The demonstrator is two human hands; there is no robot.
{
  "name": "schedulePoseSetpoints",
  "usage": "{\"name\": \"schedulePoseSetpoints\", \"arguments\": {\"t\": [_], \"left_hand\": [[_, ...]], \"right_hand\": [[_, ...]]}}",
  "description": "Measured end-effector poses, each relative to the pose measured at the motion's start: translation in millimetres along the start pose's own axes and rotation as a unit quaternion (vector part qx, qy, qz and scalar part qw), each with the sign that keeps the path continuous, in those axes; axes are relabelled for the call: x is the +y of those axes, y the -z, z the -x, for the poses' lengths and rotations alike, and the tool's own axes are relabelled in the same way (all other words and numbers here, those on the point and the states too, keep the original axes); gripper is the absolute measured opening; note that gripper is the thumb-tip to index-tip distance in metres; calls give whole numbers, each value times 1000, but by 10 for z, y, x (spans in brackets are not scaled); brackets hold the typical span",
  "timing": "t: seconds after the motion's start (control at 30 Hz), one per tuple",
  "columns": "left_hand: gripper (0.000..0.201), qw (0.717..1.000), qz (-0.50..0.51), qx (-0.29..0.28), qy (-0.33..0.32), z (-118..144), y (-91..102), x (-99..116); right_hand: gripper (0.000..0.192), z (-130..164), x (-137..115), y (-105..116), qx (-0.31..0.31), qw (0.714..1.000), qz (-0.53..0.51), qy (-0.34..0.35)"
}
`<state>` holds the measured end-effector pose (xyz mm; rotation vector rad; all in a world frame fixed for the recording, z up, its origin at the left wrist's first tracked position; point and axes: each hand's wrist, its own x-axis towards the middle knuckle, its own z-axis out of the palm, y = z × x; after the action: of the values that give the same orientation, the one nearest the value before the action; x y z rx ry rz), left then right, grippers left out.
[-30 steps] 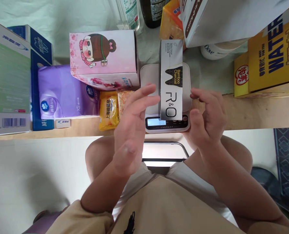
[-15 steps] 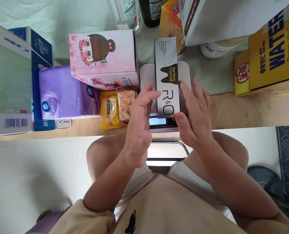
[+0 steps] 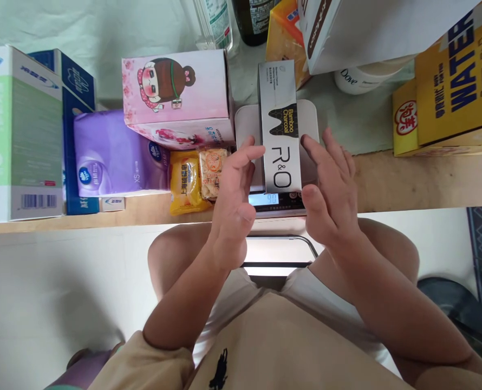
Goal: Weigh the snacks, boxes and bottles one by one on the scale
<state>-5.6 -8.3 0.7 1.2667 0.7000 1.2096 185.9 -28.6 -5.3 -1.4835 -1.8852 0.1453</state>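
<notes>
Item under observation: 1 silver toothpaste box (image 3: 279,127), printed "R&O" and "Bamboo Charcoal", lying lengthwise on a white scale (image 3: 309,116). Its far end appears past the platform's far edge; its near end reaches the scale's display (image 3: 265,199), which is lit, digits too blurred to read.

Hands: 2 in view, both spread and flanking the box. The left hand (image 3: 235,206) has its fingers extended to the box's left edge; whether the fingertips make contact cannot be determined. The right hand (image 3: 332,187) is just beside the right edge, a narrow gap visible, thumb apart from the fingers. Neither grips anything.

Surroundings: left of the scale on the desk (image 3: 375,181) are 1 tan wrapped bar (image 3: 212,176), 1 yellow packet (image 3: 185,181) beside it, 1 pink box (image 3: 176,92) behind these and 1 purple pack (image 3: 115,157) farther left. To the right are 1 white "Dove" tub (image 3: 357,81) and 1 yellow "WATER" carton (image 3: 452,103).
</notes>
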Motion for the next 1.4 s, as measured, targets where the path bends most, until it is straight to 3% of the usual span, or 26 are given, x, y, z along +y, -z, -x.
{"name": "schedulePoseSetpoints", "arguments": {"t": [0.27,0.57,0.8,1.13,1.27,1.4], "left_hand": [[66,1000,1,6,7,13,-30,10],[67,999,-22,10,33,-23,1,143],[61,1000,-15,2,14,-2,14,112],[71,999,-22,-7,38,5,-10,104],[74,998,-39,-55,4,50,-100,66],[67,991,-99,-67,-64,94,-242,107]], "right_hand": [[57,-6,-16,-51,28,1000,8,7],[59,-25,-13,-12,-7,1000,-5,4],[58,-30,-23,-2,-12,1000,-4,-4],[59,-16,-9,-14,-17,1000,6,4],[63,0,-57,-77,5,1000,21,17],[62,46,-140,-120,57,998,-14,11]]}}
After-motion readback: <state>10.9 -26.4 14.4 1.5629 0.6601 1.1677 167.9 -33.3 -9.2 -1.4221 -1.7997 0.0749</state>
